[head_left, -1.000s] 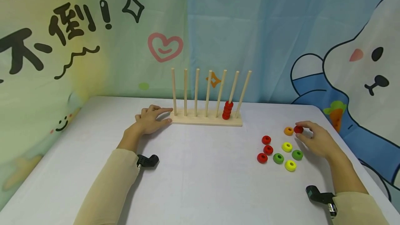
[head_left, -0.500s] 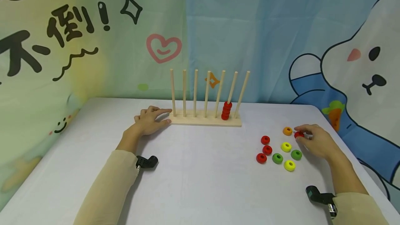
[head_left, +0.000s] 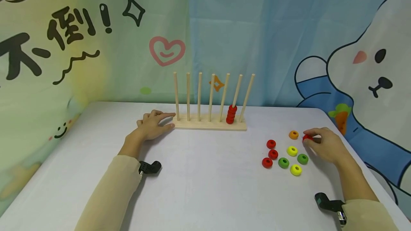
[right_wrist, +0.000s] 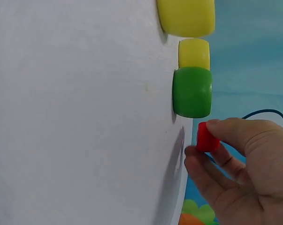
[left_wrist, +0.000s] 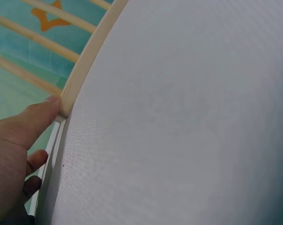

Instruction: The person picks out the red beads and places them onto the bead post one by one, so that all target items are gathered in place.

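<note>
My left hand is at the left end of a wooden peg rack, index finger and thumb extended and touching it. In the left wrist view the thumb rests against the end of the rack's base; the index fingertip is hidden there. Several red beads are stacked on the rack's second peg from the right. At the right of the table my right hand pinches a red bead between thumb and fingers. An orange bead lies just left of that hand.
Near the right hand lie three red beads, two yellow beads and two green beads on the white table. A printed cloth backdrop hangs behind the table. Black wrist cameras sit at both sleeves.
My right hand has drawn the pinched red bead slightly back from beside the orange bead. The left hand stays at the rack's end. The head view has shifted slightly.
</note>
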`<action>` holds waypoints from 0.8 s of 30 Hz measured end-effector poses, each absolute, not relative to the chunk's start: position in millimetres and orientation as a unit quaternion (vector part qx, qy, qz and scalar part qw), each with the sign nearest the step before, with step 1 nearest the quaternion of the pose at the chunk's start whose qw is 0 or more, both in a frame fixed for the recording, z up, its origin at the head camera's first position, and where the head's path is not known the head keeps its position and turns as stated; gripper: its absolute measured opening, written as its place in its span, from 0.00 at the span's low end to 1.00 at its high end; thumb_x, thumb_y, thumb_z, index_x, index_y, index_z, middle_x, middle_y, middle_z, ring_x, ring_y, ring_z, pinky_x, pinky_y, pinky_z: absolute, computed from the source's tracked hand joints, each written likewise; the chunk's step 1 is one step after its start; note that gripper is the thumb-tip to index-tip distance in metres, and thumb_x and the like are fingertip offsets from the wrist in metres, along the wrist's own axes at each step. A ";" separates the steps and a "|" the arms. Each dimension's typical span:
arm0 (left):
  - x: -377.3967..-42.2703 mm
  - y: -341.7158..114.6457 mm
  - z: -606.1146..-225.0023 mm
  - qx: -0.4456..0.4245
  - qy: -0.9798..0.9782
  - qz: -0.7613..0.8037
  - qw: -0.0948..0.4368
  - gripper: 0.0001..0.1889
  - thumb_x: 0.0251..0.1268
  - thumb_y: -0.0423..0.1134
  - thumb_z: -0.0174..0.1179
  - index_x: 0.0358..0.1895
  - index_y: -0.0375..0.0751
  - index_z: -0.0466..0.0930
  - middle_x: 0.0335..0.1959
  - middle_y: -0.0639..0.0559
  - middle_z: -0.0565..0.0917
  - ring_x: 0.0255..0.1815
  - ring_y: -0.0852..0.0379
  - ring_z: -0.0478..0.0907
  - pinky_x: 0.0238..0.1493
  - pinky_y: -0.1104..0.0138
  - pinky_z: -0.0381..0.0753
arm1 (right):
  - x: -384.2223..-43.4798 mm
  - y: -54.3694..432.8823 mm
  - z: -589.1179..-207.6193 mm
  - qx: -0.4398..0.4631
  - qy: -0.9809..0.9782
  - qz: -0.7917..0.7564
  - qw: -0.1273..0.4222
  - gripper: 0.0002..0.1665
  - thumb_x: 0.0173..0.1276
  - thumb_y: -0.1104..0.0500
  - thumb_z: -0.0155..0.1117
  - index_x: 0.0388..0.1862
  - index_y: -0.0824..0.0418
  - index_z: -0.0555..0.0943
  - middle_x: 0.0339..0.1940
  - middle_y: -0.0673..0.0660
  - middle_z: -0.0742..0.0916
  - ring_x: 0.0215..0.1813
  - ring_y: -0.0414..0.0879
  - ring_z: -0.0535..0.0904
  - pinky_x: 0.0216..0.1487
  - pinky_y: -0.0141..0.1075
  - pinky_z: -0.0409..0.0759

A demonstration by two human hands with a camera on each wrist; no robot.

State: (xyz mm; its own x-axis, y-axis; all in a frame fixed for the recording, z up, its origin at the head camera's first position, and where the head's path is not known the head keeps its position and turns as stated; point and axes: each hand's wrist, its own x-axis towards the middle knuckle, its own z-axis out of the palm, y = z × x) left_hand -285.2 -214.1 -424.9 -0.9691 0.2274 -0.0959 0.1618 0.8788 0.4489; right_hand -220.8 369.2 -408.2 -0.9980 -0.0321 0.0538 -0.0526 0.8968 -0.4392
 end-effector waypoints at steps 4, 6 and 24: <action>-285.2 -214.4 -425.5 0.100 0.966 0.227 0.072 0.33 0.74 0.67 0.50 0.79 0.67 0.64 0.78 0.41 0.58 0.73 0.32 0.54 0.58 0.37 0.56 | -220.2 366.4 -404.9 0.023 -0.973 0.228 0.026 0.23 0.76 0.59 0.63 0.64 0.71 0.77 0.60 0.77 0.74 0.59 0.77 0.75 0.57 0.64 0.77; -284.8 -214.4 -425.8 0.100 0.966 0.227 0.071 0.33 0.74 0.67 0.50 0.79 0.67 0.64 0.78 0.41 0.58 0.73 0.32 0.54 0.58 0.38 0.56 | -220.4 365.5 -404.4 0.023 -0.973 0.228 0.029 0.23 0.75 0.60 0.64 0.64 0.71 0.77 0.60 0.77 0.74 0.59 0.77 0.75 0.57 0.64 0.77; -285.4 -214.3 -425.4 0.100 0.966 0.229 0.072 0.32 0.74 0.68 0.50 0.78 0.68 0.64 0.78 0.42 0.59 0.73 0.32 0.54 0.57 0.39 0.56 | -214.3 362.3 -399.8 0.035 -0.968 0.242 0.062 0.24 0.77 0.56 0.62 0.66 0.68 0.76 0.61 0.75 0.79 0.56 0.74 0.77 0.48 0.60 0.83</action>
State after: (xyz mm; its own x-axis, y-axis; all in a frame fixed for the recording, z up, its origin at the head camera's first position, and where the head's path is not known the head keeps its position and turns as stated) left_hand -285.4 -214.3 -425.4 -0.9696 0.2262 -0.0937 0.1600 0.8748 0.4572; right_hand -214.3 362.3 -399.8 -0.9899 -0.0369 0.1367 -0.0969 0.8804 -0.4642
